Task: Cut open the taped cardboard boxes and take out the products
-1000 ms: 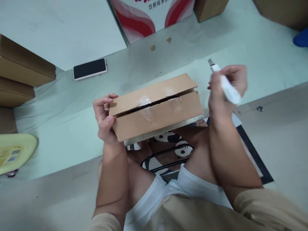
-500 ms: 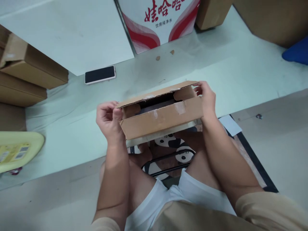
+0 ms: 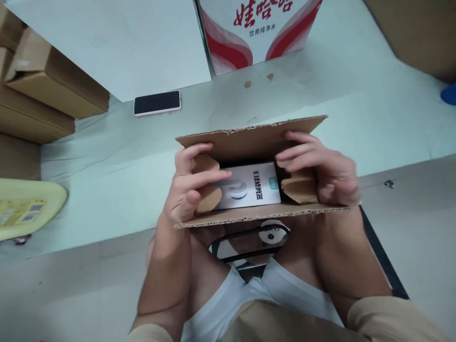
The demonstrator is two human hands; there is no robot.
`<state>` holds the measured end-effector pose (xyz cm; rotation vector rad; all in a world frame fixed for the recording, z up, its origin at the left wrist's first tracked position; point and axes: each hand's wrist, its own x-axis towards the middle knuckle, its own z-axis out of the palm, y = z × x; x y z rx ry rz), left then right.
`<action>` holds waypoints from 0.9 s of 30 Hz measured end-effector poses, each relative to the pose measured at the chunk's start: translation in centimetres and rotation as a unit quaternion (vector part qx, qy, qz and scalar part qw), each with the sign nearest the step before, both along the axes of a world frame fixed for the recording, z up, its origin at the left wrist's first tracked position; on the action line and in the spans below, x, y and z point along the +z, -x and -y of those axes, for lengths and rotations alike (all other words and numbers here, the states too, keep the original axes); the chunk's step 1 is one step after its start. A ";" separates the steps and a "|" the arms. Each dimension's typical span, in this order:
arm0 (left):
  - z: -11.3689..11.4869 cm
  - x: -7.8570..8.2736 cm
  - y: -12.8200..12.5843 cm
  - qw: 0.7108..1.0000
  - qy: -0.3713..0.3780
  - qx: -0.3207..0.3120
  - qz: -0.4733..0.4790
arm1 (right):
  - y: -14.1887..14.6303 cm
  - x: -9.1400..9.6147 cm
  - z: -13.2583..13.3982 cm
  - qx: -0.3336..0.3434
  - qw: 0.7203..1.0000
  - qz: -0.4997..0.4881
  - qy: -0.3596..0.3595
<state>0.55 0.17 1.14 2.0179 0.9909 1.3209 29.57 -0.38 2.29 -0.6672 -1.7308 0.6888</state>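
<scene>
The white printed box point(image 3: 245, 187) lies inside the open cardboard carton point(image 3: 242, 145), between the inner end flaps point(image 3: 301, 188). The carton is located at the near edge of the surface point(image 3: 107, 159), above the person's lap; its long flaps stand apart, one on the far side and one on the near side. The left hand point(image 3: 187, 185) is at the left end, fingers spread, one extended over the white printed box; contact cannot be determined. The right hand point(image 3: 327, 168) is at the right end, fingers spread over the end flaps and toward the far flap. Beyond the carton are a phone point(image 3: 157, 103), two brown scraps point(image 3: 247, 84) and a red-and-white package point(image 3: 260, 35).
</scene>
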 end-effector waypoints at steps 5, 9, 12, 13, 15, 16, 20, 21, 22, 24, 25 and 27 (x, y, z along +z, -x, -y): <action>0.1 -0.2 1.1 0.998 0.015 -0.064 0.004 | -0.4 0.5 0.9 0.015 0.989 0.136 0.059; -0.1 0.1 0.6 0.997 -0.007 -0.042 0.063 | 0.6 1.0 1.6 -0.095 0.995 0.012 -0.001; -0.1 0.3 0.3 0.997 -0.006 -0.050 0.061 | 0.9 1.6 1.9 -0.206 0.976 -0.048 -0.050; -0.1 0.4 0.2 0.997 0.002 -0.054 0.062 | 0.8 1.8 1.9 -0.224 0.971 -0.050 -0.067; 0.1 0.5 0.2 0.996 0.018 -0.062 0.062 | 0.2 2.0 2.2 -0.229 0.968 -0.034 -0.099; 0.3 0.6 0.2 0.996 0.021 -0.067 0.063 | -0.2 2.1 2.4 -0.224 0.969 -0.016 -0.105; 0.9 0.8 0.3 0.994 0.003 -0.098 0.052 | -2.2 2.7 3.9 -0.225 0.966 0.105 -0.073; 1.1 1.0 0.3 0.994 0.002 -0.098 0.042 | -2.7 3.2 4.3 -0.228 0.960 0.156 -0.051; 1.3 1.1 0.4 0.995 0.005 -0.094 0.029 | -3.0 3.8 4.6 -0.231 0.948 0.218 -0.027; 1.7 1.4 0.4 0.996 0.013 -0.087 0.005 | -3.1 5.6 5.0 -0.223 0.903 0.367 0.028; 1.9 1.5 0.4 0.996 0.015 -0.085 -0.003 | -2.9 6.6 5.0 -0.207 0.872 0.441 0.054; 2.1 1.6 0.4 0.996 0.010 -0.086 -0.008 | -2.0 8.7 4.5 -0.162 0.811 0.556 0.087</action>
